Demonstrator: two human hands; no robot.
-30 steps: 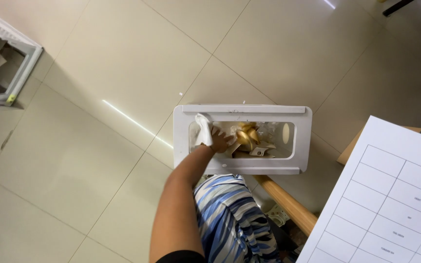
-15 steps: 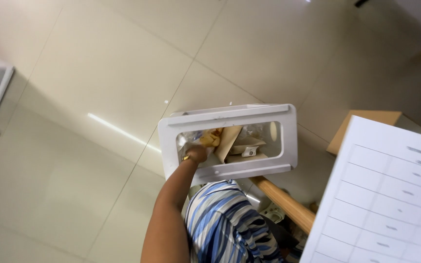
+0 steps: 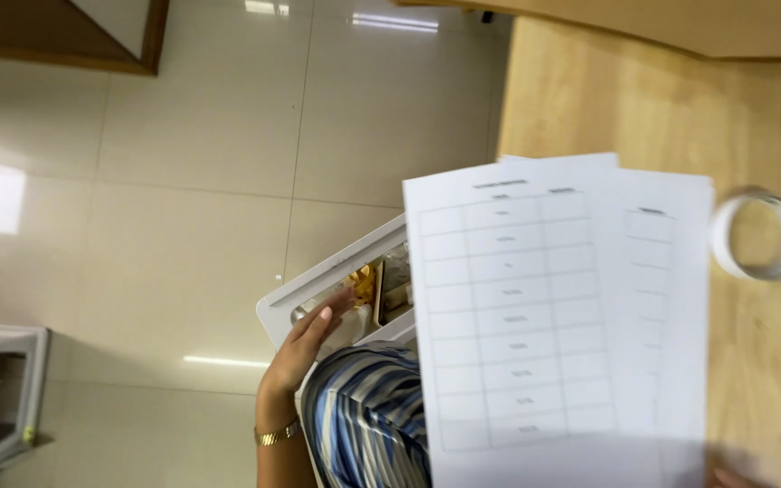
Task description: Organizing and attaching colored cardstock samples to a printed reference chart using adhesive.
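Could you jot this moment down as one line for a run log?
left hand: resting on rim of white bin, holding nothing visible | right hand: barely seen at frame edge | printed sheets and tape roll on wooden table

We have one head view, looking steeply down past the wooden table (image 3: pixel 644 117) edge onto the tiled floor (image 3: pixel 183 244)

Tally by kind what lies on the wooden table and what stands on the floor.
Printed paper sheets on the wooden table: 2
Tape roll on the table: 1
White bins on the floor: 2, one under the left hand, one at far left
Total: 5
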